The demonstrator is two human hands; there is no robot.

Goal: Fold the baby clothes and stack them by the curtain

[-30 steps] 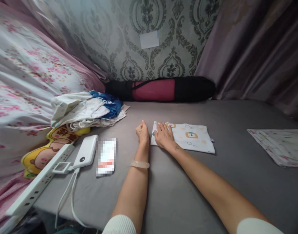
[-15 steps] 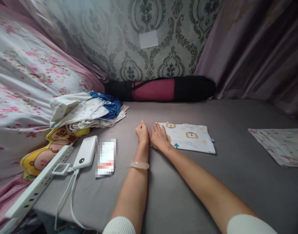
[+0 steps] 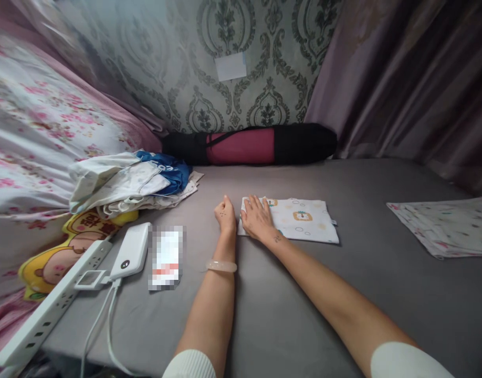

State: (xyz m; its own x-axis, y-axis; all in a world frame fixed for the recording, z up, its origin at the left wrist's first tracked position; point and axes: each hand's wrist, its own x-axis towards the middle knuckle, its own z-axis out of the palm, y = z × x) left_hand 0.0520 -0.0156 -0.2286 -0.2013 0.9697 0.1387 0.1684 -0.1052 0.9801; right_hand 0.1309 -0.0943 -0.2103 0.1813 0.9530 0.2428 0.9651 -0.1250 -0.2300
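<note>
Right hand: the right hand (image 3: pixel 257 219) lay flat, fingers spread, pressing the left end of the folded printed cloth (image 3: pixel 294 219); it gripped nothing.
Left hand: the left hand (image 3: pixel 225 214) rested loosely curled on the grey sheet (image 3: pixel 288 315), just beside the cloth's left edge, empty, a pale bracelet (image 3: pixel 221 266) on its wrist.
Cloth: folded into a flat rectangle, it sat mid-bed, well apart from a second folded cloth (image 3: pixel 441 227) at the right.
Risk: in my judgement, the fold could slip open or skew if the palm slid sideways, since only one end was held down.
Risk, left side: a careless elbow could nudge the power bank (image 3: pixel 131 251) and tug its white cable (image 3: pixel 107 320) off the power strip (image 3: pixel 48 310).
Containers: the black bag (image 3: pixel 249 145) against the wall held a rolled pink mat; what else was inside could not be told.
Pile: loose clothes (image 3: pixel 131 178) lay heaped by the flowered bedding (image 3: pixel 40 121), in no container.
</note>
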